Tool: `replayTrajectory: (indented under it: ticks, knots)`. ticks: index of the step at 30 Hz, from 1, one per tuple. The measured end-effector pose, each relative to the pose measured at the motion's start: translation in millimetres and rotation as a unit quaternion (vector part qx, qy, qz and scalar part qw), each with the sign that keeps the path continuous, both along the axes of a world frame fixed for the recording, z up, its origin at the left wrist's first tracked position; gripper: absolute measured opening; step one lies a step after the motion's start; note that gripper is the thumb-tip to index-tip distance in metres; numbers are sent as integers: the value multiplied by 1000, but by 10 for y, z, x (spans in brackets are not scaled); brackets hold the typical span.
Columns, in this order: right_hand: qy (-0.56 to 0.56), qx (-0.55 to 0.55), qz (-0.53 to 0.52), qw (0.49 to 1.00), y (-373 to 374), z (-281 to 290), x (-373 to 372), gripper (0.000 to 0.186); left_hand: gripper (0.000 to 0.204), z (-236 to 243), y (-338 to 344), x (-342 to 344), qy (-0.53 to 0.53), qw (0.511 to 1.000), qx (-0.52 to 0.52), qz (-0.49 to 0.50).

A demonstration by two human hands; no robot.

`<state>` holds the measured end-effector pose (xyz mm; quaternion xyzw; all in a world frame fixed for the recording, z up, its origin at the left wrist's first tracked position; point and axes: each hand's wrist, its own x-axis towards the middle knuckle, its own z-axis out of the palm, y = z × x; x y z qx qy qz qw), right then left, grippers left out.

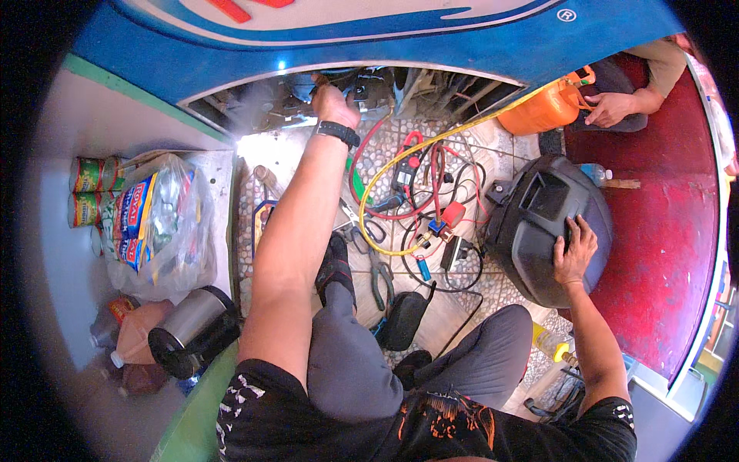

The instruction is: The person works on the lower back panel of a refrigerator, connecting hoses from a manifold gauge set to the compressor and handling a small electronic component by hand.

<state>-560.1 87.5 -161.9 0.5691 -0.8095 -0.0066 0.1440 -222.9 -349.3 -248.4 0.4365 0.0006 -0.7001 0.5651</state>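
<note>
My left hand (336, 105) reaches into the dark open base of a blue cabinet (362, 50), among black parts and tubes. Its fingers are partly hidden there, so their grip does not show. A small bright blue-white light glows beside it. My right hand (577, 252) lies with fingers spread on a large black plastic case (543, 231). Between my arms, a yellow hose (368, 192) and a red hose run to a small valve set (440, 228) on the floor. A red-and-black clamp meter (404, 173) lies behind it.
Scissors (362, 225), pliers (382, 285) and a black pouch (406, 319) lie before my legs. At the far right, another person's hand (612, 109) is at an orange gas cylinder (539, 110). Left are a bagged pile (165, 231), cans and a steel container (196, 327).
</note>
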Motion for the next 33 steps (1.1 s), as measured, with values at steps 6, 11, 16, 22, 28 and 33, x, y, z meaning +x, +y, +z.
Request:
replayTrajectory:
  ticks: [6, 11, 16, 22, 28, 33]
  knots:
    - [-8, 0, -4, 1000, -36, 41, 49, 48, 40, -78, -109, -43, -21, 997, -64, -24]
    - [-15, -2, 4, 1000, -97, 26, 80, 48, 33, -244, -272, 56, -18, 995, -93, -27]
    - [-12, -4, -2, 1000, -11, 42, 53, 48, 32, -100, -172, 5, -77, 990, -107, -58]
    - [-27, -15, 5, 1000, -51, 69, 82, 49, 29, -279, -308, 52, -63, 993, -92, -30]
    - [-23, -29, 0, 999, 44, 78, 39, 48, 30, -101, -197, -52, -62, 994, -71, -50]
    - [-42, -40, 6, 998, -15, 111, 69, 48, 34, -221, -325, 82, -50, 994, -83, -51]
